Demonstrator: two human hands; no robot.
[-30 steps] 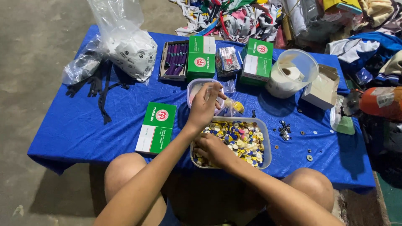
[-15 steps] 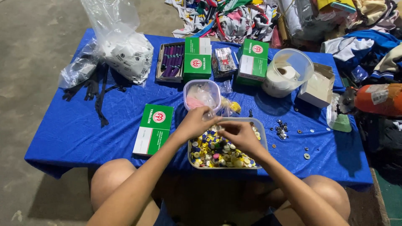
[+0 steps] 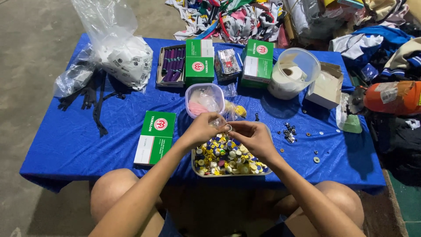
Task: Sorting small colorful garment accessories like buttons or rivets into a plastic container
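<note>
A blue-covered counter (image 3: 66,145) is spreading out in front of the seated person, carrying green boxes (image 3: 154,137), a clear tub (image 3: 293,72) and a bulging plastic bag (image 3: 120,55) along its far half. Nearer, a shallow tray of coloured buttons (image 3: 223,159) is sitting at the counter's near edge, directly beneath the hands. The left hand (image 3: 202,128) and right hand (image 3: 252,136) are meeting fingertip to fingertip over the tray, both pinched nearly closed on a small metal ring piece (image 3: 228,128) between them, equally close to each. A pink-lidded container (image 3: 204,100) is standing just beyond; open cloth is lying to the left.
</note>
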